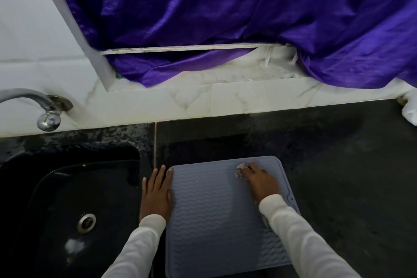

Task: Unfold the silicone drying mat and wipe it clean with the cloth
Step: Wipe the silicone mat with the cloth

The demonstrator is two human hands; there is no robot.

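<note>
Head view looks down on a dark counter (338, 176). At the far left of the frame a chrome tap (45, 108) juts from the white tiled wall, and below it, in the lower left, a black sink (56, 187) with a round metal drain (86, 221) is set into the counter. Just right of the sink, the left hand (156, 192) lies flat with its fingers straight and close together, palm down on the counter, its thumb side touching the left edge of the silicone drying mat (209, 221). The mat, grey-blue with wavy ridges, lies unfolded and flat in the lower middle of the frame. Toward the mat's upper right corner the right hand (259, 183) presses down on a pale cloth (240, 170), fingers curled over it; only a small bunch of the cloth shows past the fingertips. Both arms wear white sleeves (304, 244). Across the top of the frame a purple sheet (225, 7) drapes over a ledge above the wall tiles.
</note>
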